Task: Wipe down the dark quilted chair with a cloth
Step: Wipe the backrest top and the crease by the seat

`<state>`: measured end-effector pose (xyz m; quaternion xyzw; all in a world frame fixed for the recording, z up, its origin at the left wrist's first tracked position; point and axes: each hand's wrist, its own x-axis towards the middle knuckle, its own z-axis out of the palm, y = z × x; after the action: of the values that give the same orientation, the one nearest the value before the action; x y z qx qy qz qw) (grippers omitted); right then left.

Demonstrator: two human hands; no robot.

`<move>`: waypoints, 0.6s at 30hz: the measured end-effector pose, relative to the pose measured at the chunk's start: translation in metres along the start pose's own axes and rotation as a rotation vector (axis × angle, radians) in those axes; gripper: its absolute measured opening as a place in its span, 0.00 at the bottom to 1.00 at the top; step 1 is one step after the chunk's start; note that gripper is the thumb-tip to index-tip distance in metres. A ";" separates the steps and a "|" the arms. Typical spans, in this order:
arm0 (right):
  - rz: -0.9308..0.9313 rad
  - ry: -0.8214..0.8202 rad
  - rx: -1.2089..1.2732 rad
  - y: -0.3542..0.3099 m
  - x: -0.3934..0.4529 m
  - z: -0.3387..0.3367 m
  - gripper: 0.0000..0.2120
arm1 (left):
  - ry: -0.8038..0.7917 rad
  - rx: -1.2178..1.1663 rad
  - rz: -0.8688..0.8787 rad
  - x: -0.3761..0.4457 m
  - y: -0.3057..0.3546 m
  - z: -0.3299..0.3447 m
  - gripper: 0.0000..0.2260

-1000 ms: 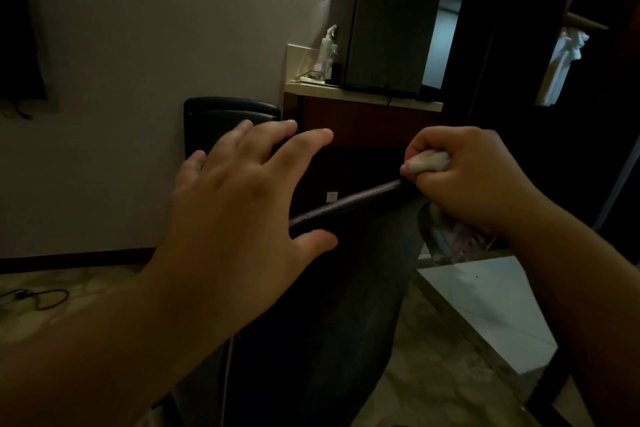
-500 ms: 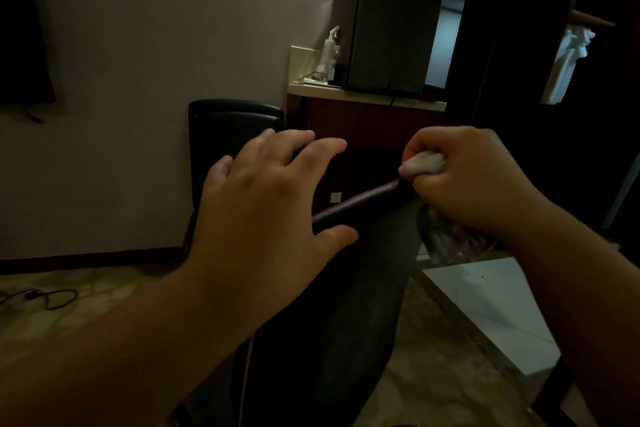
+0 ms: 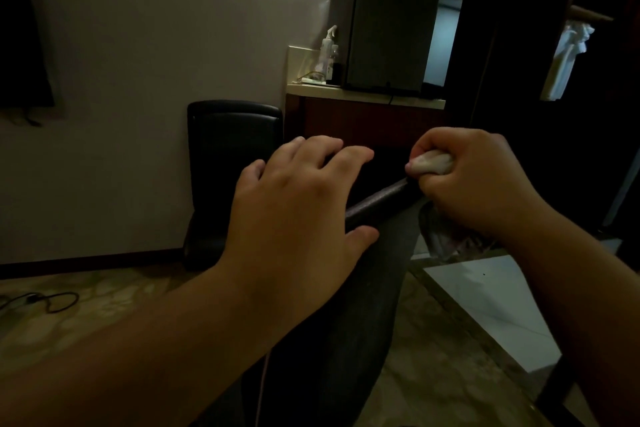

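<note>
While right hand [image 3: 474, 180] fingers clamp pale cloth [image 3: 433, 164], left hand [image 3: 294, 215] fingers apart, dark chair [image 3: 353, 288] matte.

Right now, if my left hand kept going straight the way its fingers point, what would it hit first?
Probably the dark cabinet under the mini fridge. The left hand points over the chair's top edge toward it, though depth is hard to judge in this dim view.

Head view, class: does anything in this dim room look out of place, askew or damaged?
One oddity: a loose black cable trails across the patterned floor at left, a possible trip hazard. Nothing looks spilled or damaged; the dim light hides fine detail.
</note>
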<state>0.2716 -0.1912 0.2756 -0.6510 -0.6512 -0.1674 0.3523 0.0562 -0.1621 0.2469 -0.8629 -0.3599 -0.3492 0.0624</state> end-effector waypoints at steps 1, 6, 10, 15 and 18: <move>-0.019 0.001 -0.002 -0.002 -0.002 -0.001 0.10 | 0.005 0.000 0.008 0.001 0.001 0.002 0.38; -0.154 -0.064 0.097 -0.019 -0.019 -0.010 0.09 | 0.033 -0.046 0.025 0.000 0.002 0.007 0.36; -0.125 -0.046 0.081 -0.011 -0.017 -0.010 0.09 | 0.029 -0.030 0.007 -0.003 0.003 0.005 0.37; -0.033 -0.024 0.050 -0.001 -0.006 -0.004 0.12 | 0.048 -0.056 0.009 -0.014 -0.003 0.007 0.34; -0.064 -0.031 0.066 -0.010 -0.009 -0.005 0.09 | 0.075 -0.085 0.017 -0.013 -0.005 0.010 0.34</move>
<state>0.2627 -0.2022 0.2754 -0.6203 -0.6822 -0.1471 0.3581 0.0517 -0.1625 0.2300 -0.8542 -0.3348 -0.3956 0.0423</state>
